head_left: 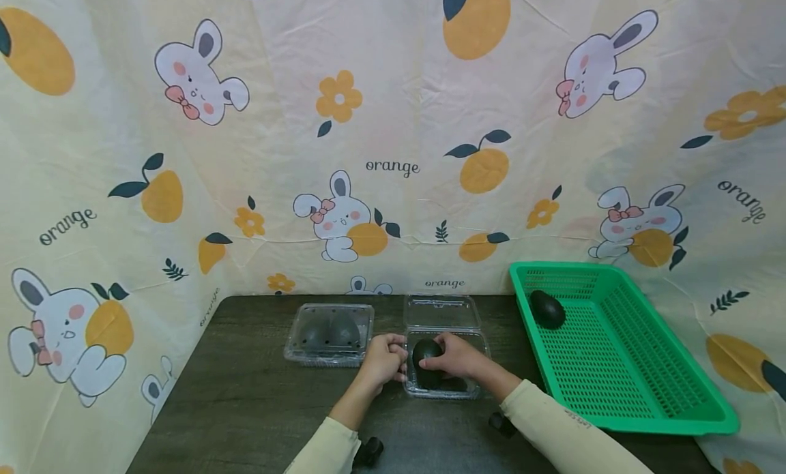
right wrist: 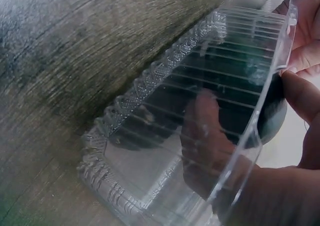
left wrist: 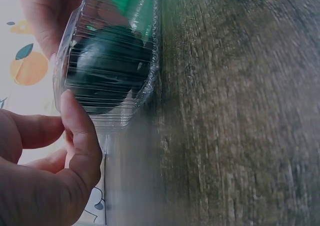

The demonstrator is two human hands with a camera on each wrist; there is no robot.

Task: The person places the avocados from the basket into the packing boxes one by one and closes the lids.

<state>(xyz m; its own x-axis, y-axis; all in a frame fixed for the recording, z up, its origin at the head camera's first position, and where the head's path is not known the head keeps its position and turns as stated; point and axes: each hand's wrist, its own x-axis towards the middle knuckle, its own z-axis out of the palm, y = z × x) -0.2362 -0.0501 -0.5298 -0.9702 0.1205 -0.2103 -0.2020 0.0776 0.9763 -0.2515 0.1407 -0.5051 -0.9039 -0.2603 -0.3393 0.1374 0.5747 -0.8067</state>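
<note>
Head view high, forward and down, wrist views close, clear container (right wrist: 142, 178) in both

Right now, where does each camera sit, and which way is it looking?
Head: on the head, looking forward and down at the table and green basket; sleeves, left fingers and right fingers show.
Left wrist: worn there, looking past the left fingers at the open clear box; some right fingers show.
Right wrist: worn there, looking through the box's side at held dark fruit; both hands' fingers show.
Both wrist views share the box and table.
</note>
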